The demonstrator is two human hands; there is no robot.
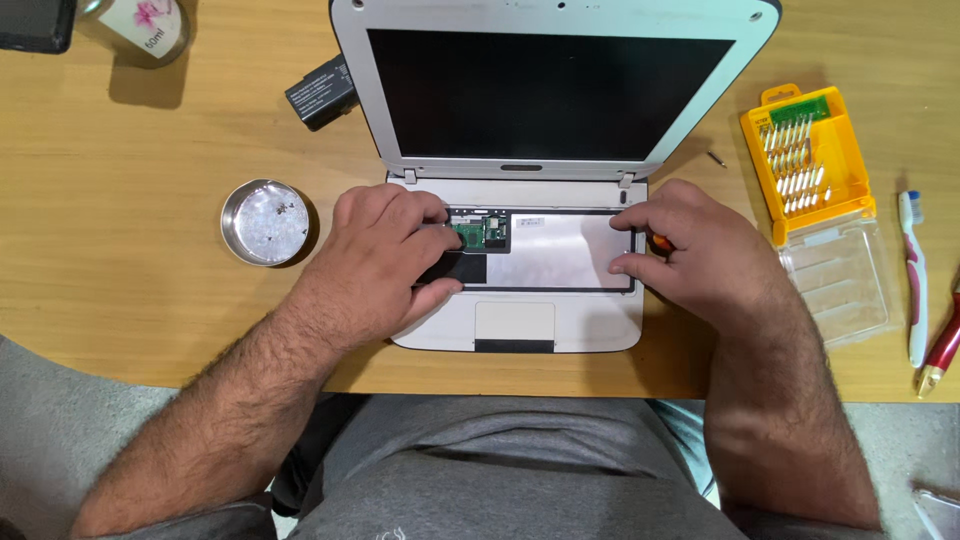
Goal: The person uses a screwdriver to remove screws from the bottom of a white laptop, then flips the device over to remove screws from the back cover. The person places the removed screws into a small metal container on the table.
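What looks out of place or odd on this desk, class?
The laptop has no keyboard: its bay shows a bare metal plate and a green circuit board. The battery lies loose beside the lid, and one bit lies outside the yellow bit case.

The left hand (385, 255) covered the left part of the small white laptop's open keyboard bay (545, 250). An orange-handled tool (660, 242) lay mostly hidden under the right hand (690, 250). Far right, a red pen (940, 350) was cut off by the edge.
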